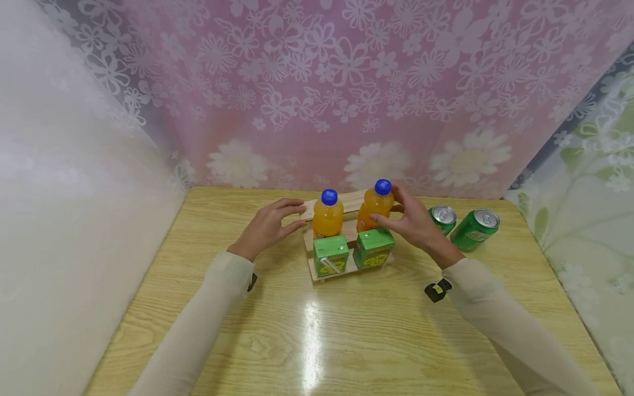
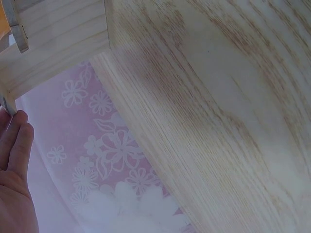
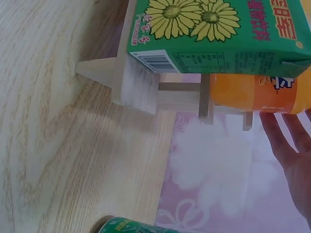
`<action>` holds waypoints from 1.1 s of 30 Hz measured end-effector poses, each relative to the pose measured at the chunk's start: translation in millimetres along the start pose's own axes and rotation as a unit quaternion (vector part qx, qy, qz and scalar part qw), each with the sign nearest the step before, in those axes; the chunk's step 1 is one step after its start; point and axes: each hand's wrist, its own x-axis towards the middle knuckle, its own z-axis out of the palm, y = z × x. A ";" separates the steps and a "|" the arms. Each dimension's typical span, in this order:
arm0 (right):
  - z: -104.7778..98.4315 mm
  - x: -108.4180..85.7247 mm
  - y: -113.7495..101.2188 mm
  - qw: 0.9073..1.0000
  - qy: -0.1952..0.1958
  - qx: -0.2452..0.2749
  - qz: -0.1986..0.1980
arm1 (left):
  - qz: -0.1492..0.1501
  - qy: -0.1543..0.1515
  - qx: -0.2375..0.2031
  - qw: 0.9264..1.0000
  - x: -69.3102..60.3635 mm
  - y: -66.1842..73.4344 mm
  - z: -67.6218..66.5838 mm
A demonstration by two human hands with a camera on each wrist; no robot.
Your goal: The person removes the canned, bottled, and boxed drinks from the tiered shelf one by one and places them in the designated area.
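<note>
A small wooden step rack [image 1: 353, 266] stands on the table with two green drink cartons on its front step, the left carton [image 1: 331, 256] and the right carton [image 1: 373, 248]. Behind them are two blue-capped bottles of orange drink, the left bottle [image 1: 328, 215] and the right bottle [image 1: 375, 208]. My right hand [image 1: 415, 219] holds the right bottle between thumb and fingers; its base is hidden behind the carton in the head view. With nearly straight fingers, my left hand [image 1: 269, 224] touches the left end of the rack's upper board [image 2: 53, 48].
Right of my right hand stand two green drink cans, one partly hidden [image 1: 442, 215] and one in front [image 1: 475, 230]. A patterned curtain [image 1: 317, 110] hangs behind the wooden table [image 1: 238, 330]. White fabric [image 1: 74, 192] borders the left side.
</note>
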 end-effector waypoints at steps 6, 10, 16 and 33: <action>-9.6 -4.0 -4.5 1.000 0.010 -0.007 0.018 | -0.003 0.002 0.002 1.000 -0.3 0.6 0.2; -16.7 -4.8 -4.9 1.000 0.016 -0.010 0.021 | -0.006 0.003 0.004 1.000 -1.1 -0.3 0.4; -27.0 -7.4 -6.6 0.999 0.034 -0.010 0.014 | -0.005 0.007 0.004 1.000 -1.9 -2.6 1.5; -59.8 -32.6 -1.2 0.997 0.072 -0.033 0.004 | 0.001 0.006 0.003 1.000 -0.7 -2.3 1.9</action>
